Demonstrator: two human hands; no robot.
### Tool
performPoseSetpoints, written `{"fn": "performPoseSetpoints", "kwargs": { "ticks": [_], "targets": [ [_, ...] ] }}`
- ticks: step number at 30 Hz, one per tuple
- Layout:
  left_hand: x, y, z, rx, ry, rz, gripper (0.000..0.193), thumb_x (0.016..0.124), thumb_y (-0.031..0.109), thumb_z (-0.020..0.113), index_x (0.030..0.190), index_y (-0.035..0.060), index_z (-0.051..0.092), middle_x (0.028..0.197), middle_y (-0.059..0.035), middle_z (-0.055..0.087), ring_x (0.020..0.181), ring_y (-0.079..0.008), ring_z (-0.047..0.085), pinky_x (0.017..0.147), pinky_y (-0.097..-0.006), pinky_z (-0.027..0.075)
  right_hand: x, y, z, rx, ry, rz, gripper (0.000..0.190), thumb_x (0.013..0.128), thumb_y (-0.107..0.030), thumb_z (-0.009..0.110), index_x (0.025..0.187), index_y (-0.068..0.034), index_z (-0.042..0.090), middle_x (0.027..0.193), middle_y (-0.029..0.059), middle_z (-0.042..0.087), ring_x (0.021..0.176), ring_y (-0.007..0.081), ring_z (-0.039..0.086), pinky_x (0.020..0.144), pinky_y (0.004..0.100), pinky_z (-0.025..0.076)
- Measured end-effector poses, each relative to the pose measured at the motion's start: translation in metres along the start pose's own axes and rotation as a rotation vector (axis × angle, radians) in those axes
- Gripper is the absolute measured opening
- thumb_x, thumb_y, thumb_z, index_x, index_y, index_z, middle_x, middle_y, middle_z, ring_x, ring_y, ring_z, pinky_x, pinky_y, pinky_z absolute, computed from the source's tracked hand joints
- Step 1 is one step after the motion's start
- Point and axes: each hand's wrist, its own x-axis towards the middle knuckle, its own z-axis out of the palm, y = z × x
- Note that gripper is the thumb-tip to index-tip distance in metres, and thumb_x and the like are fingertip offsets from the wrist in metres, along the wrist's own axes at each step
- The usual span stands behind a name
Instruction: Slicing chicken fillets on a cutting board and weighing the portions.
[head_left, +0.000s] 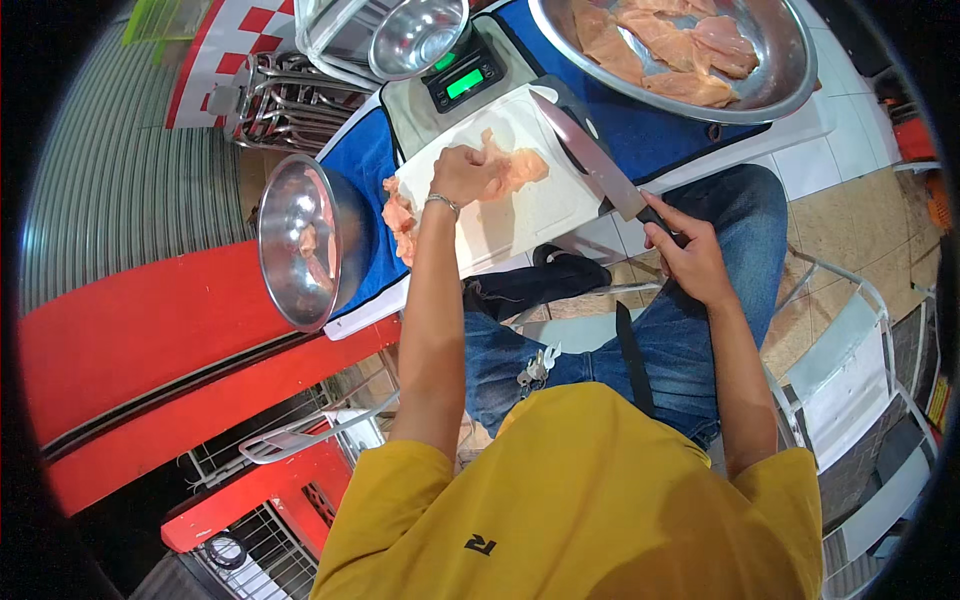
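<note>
My right hand (690, 251) grips the black handle of a large chef's knife (589, 154). Its broad blade slants up and left above the right side of a white cutting board (480, 240). On the board lies a flattened piece of raw chicken (521, 171), with the bent fingers of my left hand (463, 176) gripping its left side. Those fingertips are partly hidden against the meat. Smaller chicken pieces (399, 221) are heaped along the board's left edge, partly behind my left wrist.
A steel bowl (279, 240) with some meat pieces stands left of the board. Behind the board are a digital scale (465, 84) with a lit display and a small steel bowl (420, 37). A large steel basin (780, 90) of chicken fillets sits on blue cloth (660, 154).
</note>
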Motion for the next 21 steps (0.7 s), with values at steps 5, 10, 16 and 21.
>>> {"fn": "performPoseSetpoints", "kwargs": {
  "ticks": [5, 10, 16, 21],
  "targets": [
    [0.015, -0.016, -0.004, -0.2, -0.15, 0.241, 0.043, 0.069, 0.032, 0.09, 0.084, 0.0036, 0.061, 0.073, -0.0028, 0.058, 0.075, -0.0082, 0.055, 0.067, -0.0236, 0.049, 0.0, 0.002, -0.001, -0.013, 0.006, -0.024, 0.045, 0.099, -0.013, 0.066, 0.143, -0.012, 0.059, 0.084, -0.0006, 0.066, 0.056, 0.0013, 0.047, 0.048, 0.0205, 0.04],
    [0.004, -0.008, 0.002, -0.002, 0.025, 0.321, 0.049, 0.066, 0.033, 0.089, 0.094, -0.0012, 0.068, 0.074, -0.0057, 0.064, 0.069, -0.0216, 0.066, 0.066, -0.035, 0.053, -0.002, -0.008, -0.003, -0.014, -0.012, 0.026, 0.044, 0.095, -0.013, 0.068, 0.138, -0.008, 0.063, 0.11, 0.0102, 0.074, 0.084, 0.0094, 0.063, 0.077, 0.0279, 0.053],
    [-0.014, 0.009, -0.008, 0.344, -0.118, 0.092, 0.047, 0.067, 0.035, 0.086, 0.088, -0.0036, 0.069, 0.071, -0.0102, 0.066, 0.067, -0.027, 0.067, 0.065, -0.0401, 0.053, -0.001, -0.015, -0.003, -0.048, -0.024, 0.071, 0.044, 0.094, -0.011, 0.068, 0.138, -0.008, 0.063, 0.111, 0.0107, 0.074, 0.084, 0.0101, 0.063, 0.077, 0.0279, 0.053],
    [-0.023, -0.006, 0.014, -0.193, -0.002, 0.221, 0.046, 0.07, 0.037, 0.083, 0.084, -0.0035, 0.066, 0.077, -0.0171, 0.07, 0.069, -0.027, 0.068, 0.066, -0.0395, 0.054, -0.001, -0.016, -0.003, -0.014, -0.031, 0.021, 0.044, 0.094, -0.009, 0.067, 0.138, -0.007, 0.062, 0.116, 0.0121, 0.073, 0.088, 0.0117, 0.066, 0.082, 0.0284, 0.054]
  ]
}}
